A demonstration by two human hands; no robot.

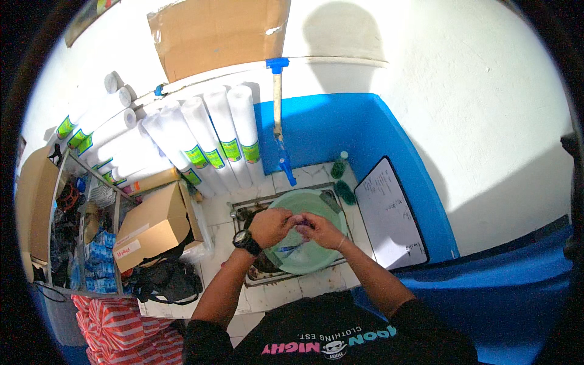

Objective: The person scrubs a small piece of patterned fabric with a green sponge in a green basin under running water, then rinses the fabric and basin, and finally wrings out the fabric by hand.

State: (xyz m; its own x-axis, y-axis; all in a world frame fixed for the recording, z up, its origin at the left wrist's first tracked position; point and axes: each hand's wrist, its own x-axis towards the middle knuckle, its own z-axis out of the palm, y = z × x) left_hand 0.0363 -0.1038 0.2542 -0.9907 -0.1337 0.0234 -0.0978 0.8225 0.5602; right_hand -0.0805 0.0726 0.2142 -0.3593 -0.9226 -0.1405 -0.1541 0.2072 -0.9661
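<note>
My left hand (272, 227), with a black watch on the wrist, and my right hand (323, 231) meet over a pale green basin (304, 266). Their fingers are closed together around a small purple thing (303, 224); its kind is mostly hidden by the fingers. Below them, inside the basin, lies a thin bluish-white item (291, 247), too blurred to name. The basin rests in a stained metal sink (258, 278) set in a tiled counter. A blue tap (287, 173) hangs from a pipe beyond the basin.
Beyond the basin's right rim stand a green bottle (339, 165) and a dark green scrubber (345, 193). A whiteboard (392, 216) leans against the blue wall panel. To the left are white rolls (210, 134), a cardboard box (155, 225), a black bag (167, 281) and a loaded shelf (91, 213).
</note>
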